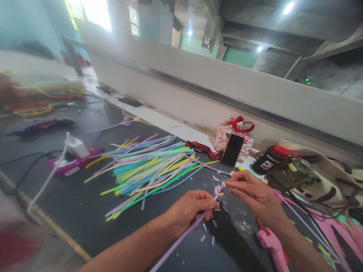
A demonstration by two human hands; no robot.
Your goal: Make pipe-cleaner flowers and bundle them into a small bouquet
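The left hand [195, 209] pinches a purple stem [181, 239] topped by 1 small flower [219, 190] above the surface's [85, 215] near right; the right hand's [253, 190] fingers are beside it, grip unclear.

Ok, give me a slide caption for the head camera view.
Left hand holding a purple stem, right hand close to its tip, beside a pile of colourful stems.

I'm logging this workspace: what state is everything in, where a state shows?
Left hand: closed on purple stem
Right hand: at the stem's tip, grip unclear
Colored stems: loose pile
Phone: leaning on bag, screen dark
Black bottle: red lid on
Power strip: white plug inserted
Ceiling light: lit
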